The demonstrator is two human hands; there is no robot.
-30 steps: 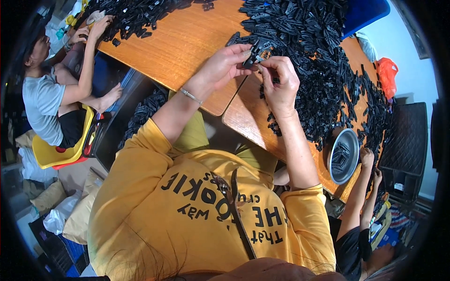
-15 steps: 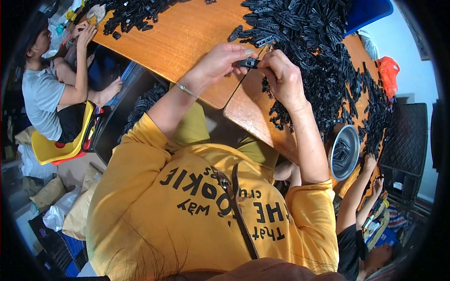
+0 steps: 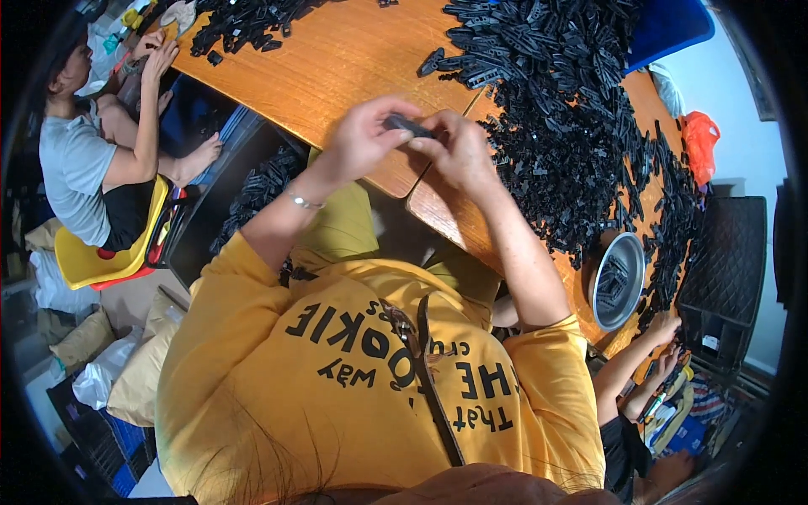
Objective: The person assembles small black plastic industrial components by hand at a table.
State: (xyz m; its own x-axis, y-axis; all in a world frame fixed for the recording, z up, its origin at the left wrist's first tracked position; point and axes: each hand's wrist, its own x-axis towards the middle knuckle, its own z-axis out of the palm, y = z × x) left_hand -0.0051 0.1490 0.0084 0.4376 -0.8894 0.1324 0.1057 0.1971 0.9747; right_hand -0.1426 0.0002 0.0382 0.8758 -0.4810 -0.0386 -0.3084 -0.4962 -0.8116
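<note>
Just above the near edge of the wooden table (image 3: 353,63), both my hands are closed on one small, long black plastic piece (image 3: 407,126). My left hand (image 3: 364,141) grips its left end between thumb and fingers. The right hand (image 3: 461,150) pinches the other end; the fingers partly cover the piece, so its exact kind cannot be made out. Beyond my right hand spreads a big heap of long black plastic parts (image 3: 539,46). Smaller black parts (image 3: 547,160) lie nearer, mixed along the heap's edge.
A metal bowl (image 3: 637,271) with black pieces stands at the table's right. A blue bin (image 3: 673,34) and a red plastic bag (image 3: 700,145) are at the far right. One person (image 3: 76,160) sits on the left; another's arms (image 3: 631,362) reach in at lower right.
Both hands have shifted left and slightly down with the black piece, away from the heap. The right hand's fingers now lie flatter along it. The person at lower right has moved their arms.
</note>
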